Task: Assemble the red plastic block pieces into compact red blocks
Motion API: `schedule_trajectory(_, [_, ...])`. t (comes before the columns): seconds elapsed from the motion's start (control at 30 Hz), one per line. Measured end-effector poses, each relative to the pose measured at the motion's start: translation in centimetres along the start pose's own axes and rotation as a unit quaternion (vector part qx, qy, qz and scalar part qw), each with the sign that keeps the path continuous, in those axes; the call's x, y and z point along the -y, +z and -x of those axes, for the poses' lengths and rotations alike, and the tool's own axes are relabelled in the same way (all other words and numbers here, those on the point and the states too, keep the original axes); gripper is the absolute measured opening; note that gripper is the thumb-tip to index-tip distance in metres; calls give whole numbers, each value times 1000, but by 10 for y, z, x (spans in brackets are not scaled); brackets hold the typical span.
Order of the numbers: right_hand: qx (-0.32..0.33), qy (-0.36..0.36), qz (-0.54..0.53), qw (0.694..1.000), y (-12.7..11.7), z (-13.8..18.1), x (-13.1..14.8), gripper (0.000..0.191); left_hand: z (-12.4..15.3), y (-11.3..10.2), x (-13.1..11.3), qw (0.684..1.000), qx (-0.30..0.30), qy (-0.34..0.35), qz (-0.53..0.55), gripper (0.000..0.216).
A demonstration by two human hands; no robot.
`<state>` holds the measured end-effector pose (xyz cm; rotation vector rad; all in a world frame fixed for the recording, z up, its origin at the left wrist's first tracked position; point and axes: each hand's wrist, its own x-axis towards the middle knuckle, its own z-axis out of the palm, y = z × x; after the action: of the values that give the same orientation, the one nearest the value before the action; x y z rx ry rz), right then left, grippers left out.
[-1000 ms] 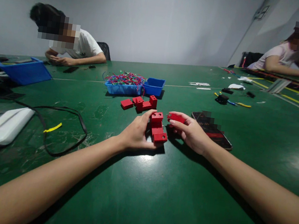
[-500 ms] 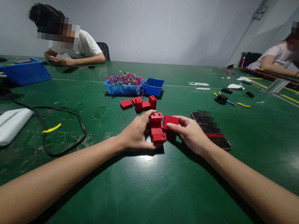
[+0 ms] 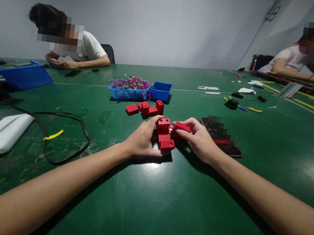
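Both grips are closed over the worktop (image 3: 151, 202), your left hand (image 3: 141, 138) around the stepped red block (image 3: 165, 137) and your right hand (image 3: 199, 139) pinching the small red piece (image 3: 181, 127) just beside it, so you should keep the block steady while angling the piece.

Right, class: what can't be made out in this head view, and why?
Head view:
- Red piece: partly hidden by right hand gripping it.
- Phone: one edge, behind right hand; screen, partly pixelated.
- Wires: too small and tangled to count.
- Cable: cut off by left picture edge.
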<state>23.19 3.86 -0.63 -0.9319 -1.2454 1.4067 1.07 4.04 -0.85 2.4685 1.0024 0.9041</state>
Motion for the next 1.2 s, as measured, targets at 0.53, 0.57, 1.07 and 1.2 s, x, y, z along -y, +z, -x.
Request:
schedule_trajectory(0.53, [-40, -80, 127, 988, 1, -3, -2, 30, 2, 0, 4, 1000, -1, 13, -2, 99])
schedule_trajectory(0.57, [-40, -85, 146, 985, 1, -3, -1, 28, 2, 0, 4, 1000, -1, 13, -2, 99])
schedule_trajectory(1.07, [-43, -85, 232, 968, 3, -2, -2, 30, 3, -2, 3, 1000, -3, 14, 3, 100])
schedule_trajectory(1.2, [-21, -69, 255, 964, 5, 0, 1, 29, 3, -3, 3, 1000, -5, 18, 3, 100])
